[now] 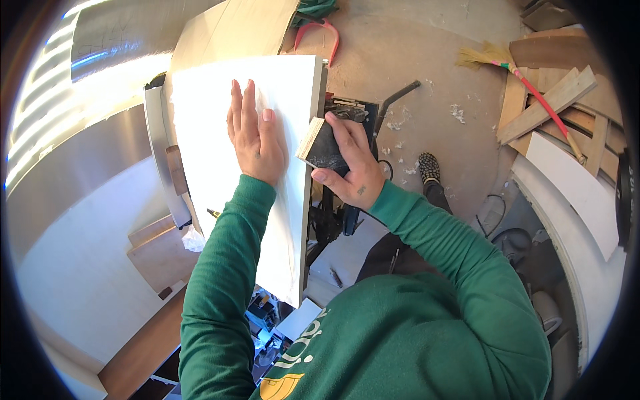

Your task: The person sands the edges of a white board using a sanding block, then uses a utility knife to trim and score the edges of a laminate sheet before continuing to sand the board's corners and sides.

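Observation:
A long white panel [213, 133] lies in front of me, its right edge showing a grey-brown side. My left hand [257, 140] rests flat on its bright top face, fingers stretched out toward the far end. In my right hand [357, 157] is a small block with a dark face and a pale layered wood edge, apparently a sanding block [323, 150]. The fingers wrap round the block from the right, and it sits tilted at the panel's right edge. Whether its hidden underside touches the edge I cannot tell.
Dark machinery [327, 220] stands beneath the panel's right side. A broom with a red handle [540, 93] leans on stacked wood offcuts [553, 107] at the far right. White scraps [458, 113] lie on the floor [400, 53]. A red curved handle [333, 40] is beyond the panel.

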`<state>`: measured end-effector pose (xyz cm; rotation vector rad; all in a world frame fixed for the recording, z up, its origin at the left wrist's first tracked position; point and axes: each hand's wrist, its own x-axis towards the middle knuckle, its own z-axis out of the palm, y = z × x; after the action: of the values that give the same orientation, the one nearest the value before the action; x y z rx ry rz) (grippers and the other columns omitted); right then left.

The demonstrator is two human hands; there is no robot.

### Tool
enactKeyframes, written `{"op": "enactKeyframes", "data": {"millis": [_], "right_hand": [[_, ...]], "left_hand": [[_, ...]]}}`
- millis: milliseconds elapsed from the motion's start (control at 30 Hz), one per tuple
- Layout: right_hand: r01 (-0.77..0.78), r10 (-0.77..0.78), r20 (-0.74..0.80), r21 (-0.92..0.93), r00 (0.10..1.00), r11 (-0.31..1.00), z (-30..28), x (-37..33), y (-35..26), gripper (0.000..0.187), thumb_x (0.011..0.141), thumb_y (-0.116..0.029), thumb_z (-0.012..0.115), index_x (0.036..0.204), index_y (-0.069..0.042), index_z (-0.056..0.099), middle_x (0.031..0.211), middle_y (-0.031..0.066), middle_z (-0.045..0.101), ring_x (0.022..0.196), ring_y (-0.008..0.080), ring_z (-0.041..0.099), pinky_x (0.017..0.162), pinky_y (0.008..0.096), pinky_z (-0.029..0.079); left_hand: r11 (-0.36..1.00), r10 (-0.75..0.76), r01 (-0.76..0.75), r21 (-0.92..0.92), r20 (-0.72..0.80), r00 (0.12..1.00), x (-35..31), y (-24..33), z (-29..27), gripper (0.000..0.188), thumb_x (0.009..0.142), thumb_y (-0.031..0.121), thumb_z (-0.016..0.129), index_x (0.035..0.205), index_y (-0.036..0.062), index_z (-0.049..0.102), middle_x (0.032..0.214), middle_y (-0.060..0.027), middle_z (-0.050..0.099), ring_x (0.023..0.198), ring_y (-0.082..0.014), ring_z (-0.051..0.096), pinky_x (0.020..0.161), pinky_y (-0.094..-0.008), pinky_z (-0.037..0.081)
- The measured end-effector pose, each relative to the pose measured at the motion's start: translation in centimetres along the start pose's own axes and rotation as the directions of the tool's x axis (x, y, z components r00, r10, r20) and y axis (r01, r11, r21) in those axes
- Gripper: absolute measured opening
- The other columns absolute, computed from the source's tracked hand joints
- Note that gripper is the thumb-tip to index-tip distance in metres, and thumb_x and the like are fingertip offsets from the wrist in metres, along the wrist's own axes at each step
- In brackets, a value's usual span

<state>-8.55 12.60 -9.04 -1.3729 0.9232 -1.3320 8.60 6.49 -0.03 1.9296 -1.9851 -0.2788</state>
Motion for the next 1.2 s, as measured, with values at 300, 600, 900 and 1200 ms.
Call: {"op": "enactKeyframes", "data": {"millis": [300, 600, 900, 1200], "right_hand": [[-0.001, 0.011, -0.180, 0.056, 0.984, 0.998, -1.8, 8.5, 2.1, 0.086, 0.094, -0.045, 0.071, 0.154, 0.004, 0.033, 0.123, 0.0198, 0.050, 0.113, 0.0319, 0.056, 0.099, 0.0364, 0.048], [-0.018, 0.015, -0.215, -0.014, 0.976, 1.000, -0.5, 6.7, 0.9, 0.078, 0.093, -0.034, 0.074, 0.152, 0.003, 0.038, 0.127, 0.0200, 0.052, 0.113, 0.0324, 0.058, 0.098, 0.0389, 0.049], [-0.025, 0.022, -0.099, -0.033, 0.995, 0.999, 0.0, 1.9, 0.0, 0.081, 0.093, -0.037, 0.074, 0.152, 0.004, 0.037, 0.129, 0.0226, 0.052, 0.118, 0.0359, 0.055, 0.102, 0.0416, 0.046], [-0.164, 0.175, -0.150, 0.087, 0.973, 0.983, -2.6, 9.7, -0.1, 0.084, 0.091, -0.036, 0.077, 0.152, 0.005, 0.037, 0.125, 0.0225, 0.053, 0.121, 0.0345, 0.055, 0.102, 0.0405, 0.046]], "left_hand": [[0.992, 0.048, -0.059, 0.112, 0.095, 0.994, 0.1, -0.3, 0.0, 0.055, 0.105, 0.039, 0.044, 0.151, 0.0097, 0.050, 0.164, -0.0166, 0.036, 0.153, -0.0375, 0.023, 0.125, -0.0489, 0.013], [0.980, 0.085, -0.104, 0.168, 0.115, 0.990, 0.1, -0.2, -0.3, 0.058, 0.104, 0.041, 0.047, 0.152, 0.0072, 0.049, 0.163, -0.0196, 0.037, 0.154, -0.0398, 0.022, 0.125, -0.0501, 0.012], [0.965, 0.083, -0.115, 0.235, 0.143, 0.986, 0.1, -0.1, -0.1, 0.057, 0.104, 0.037, 0.047, 0.153, 0.0076, 0.047, 0.164, -0.0173, 0.035, 0.152, -0.0376, 0.025, 0.124, -0.0477, 0.019], [0.970, 0.102, -0.123, 0.211, 0.111, 0.989, 0.3, -0.2, -0.1, 0.056, 0.103, 0.036, 0.049, 0.151, 0.0058, 0.049, 0.160, -0.0219, 0.041, 0.152, -0.0416, 0.025, 0.124, -0.0511, 0.013]]}}
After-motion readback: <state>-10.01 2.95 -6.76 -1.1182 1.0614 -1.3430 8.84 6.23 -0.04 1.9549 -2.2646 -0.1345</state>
